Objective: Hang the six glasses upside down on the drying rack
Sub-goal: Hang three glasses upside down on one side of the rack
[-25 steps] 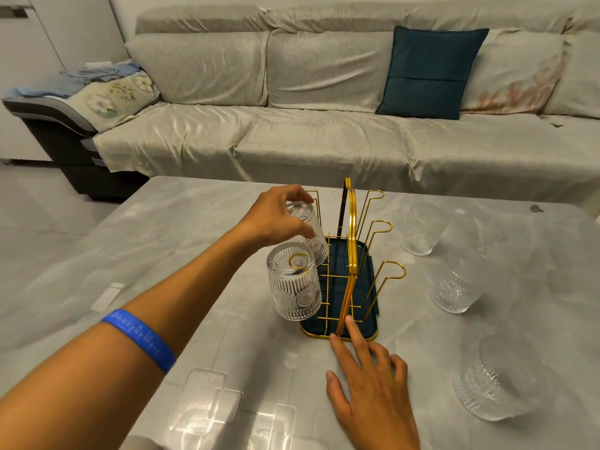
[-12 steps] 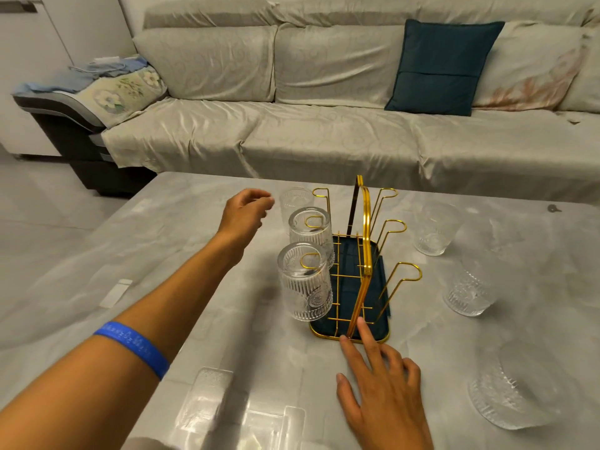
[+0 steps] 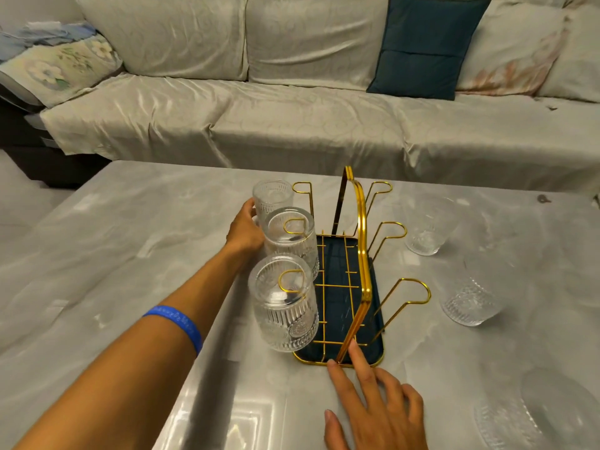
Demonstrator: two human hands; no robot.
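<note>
My left hand (image 3: pixel 245 226) wraps the glass (image 3: pixel 272 197) at eleven o'clock, contact probably; ribbed, rigid, breakable, so grip mid-wall. Right hand (image 3: pixel 376 402) lies open, steadying rack (image 3: pixel 362 254).

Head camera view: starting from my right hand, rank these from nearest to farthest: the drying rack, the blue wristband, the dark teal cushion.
1. Drying rack: the right hand has its fingers at the near edge.
2. Blue wristband: on the left forearm, off to the left.
3. Dark teal cushion: on the sofa, far behind the table.
</note>
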